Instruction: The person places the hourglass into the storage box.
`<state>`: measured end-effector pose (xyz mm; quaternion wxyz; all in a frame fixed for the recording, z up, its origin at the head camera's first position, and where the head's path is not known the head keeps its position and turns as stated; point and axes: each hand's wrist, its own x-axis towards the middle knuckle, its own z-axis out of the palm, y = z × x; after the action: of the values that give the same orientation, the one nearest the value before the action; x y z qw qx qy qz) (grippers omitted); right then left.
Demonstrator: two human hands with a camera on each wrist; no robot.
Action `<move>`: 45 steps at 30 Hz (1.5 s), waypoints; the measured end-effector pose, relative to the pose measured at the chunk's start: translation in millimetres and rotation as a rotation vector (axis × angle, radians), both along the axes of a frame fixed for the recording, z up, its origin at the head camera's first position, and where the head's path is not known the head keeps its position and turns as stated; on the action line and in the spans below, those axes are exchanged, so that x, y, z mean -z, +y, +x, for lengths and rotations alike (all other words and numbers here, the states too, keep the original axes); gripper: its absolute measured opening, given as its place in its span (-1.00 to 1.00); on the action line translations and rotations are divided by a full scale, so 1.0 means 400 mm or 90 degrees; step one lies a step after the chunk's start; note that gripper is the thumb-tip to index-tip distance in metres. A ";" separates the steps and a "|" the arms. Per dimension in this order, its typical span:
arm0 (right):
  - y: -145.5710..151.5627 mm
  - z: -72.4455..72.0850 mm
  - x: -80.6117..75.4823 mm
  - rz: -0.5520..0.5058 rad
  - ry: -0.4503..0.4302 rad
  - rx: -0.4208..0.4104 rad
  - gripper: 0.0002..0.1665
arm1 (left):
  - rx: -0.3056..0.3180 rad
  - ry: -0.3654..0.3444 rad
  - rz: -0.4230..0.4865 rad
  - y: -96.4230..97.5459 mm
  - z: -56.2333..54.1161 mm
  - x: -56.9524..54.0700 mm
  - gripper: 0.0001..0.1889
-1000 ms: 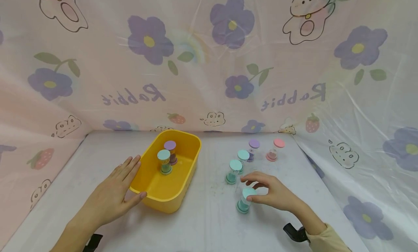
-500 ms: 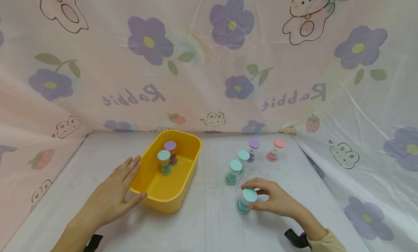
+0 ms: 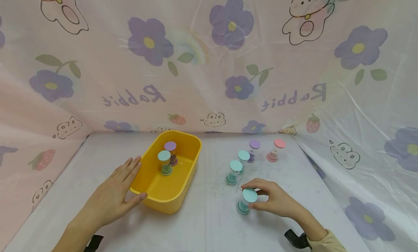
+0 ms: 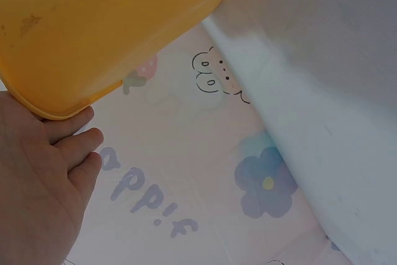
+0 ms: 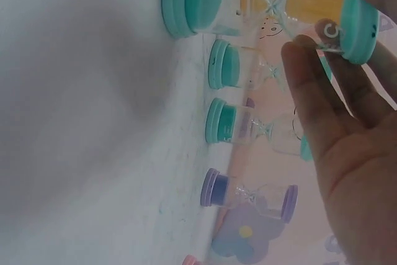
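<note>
here, low right of centre, the right hand [image 3: 273,197] pinches an upright hourglass [image 3: 246,201]; the left hand [image 3: 112,194] has straight fingers.

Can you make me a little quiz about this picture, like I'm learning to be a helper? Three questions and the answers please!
1. How many hourglasses stand inside the yellow box?

2. True or false: the right grip is holding a pink-capped hourglass.

3. Which one does the left grip touch?
A) the flowery curtain
B) the yellow box
C) a purple-capped hourglass

Key:
1. Two.
2. False. It holds a green-capped hourglass.
3. B.
</note>
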<state>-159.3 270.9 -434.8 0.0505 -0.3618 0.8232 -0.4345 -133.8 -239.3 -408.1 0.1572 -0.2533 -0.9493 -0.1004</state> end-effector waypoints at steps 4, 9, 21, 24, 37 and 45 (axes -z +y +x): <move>-0.007 -0.003 -0.007 0.007 0.016 0.005 -0.45 | -0.004 -0.008 0.003 0.002 0.002 -0.001 -0.04; -0.027 -0.009 -0.026 0.004 0.044 0.006 -0.46 | -0.003 -0.008 0.004 0.001 0.003 -0.001 -0.04; -0.092 -0.037 -0.071 -0.012 0.093 0.002 -0.47 | 0.004 0.013 0.000 -0.003 -0.001 0.005 -0.04; -0.109 -0.046 -0.085 -0.027 0.107 -0.007 -0.47 | 0.004 0.012 0.002 -0.004 -0.001 0.006 -0.04; -0.186 -0.093 -0.177 -0.087 0.135 -0.024 -0.41 | 0.006 0.020 0.002 -0.001 -0.005 0.007 -0.04; -0.248 -0.126 -0.222 -0.110 0.171 -0.042 -0.39 | 0.009 0.028 0.004 -0.002 -0.007 0.010 -0.04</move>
<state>-209.6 171.6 -346.0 -0.0772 -0.4468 0.7698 -0.4493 -136.8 -240.3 -411.9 0.1779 -0.2615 -0.9435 -0.0993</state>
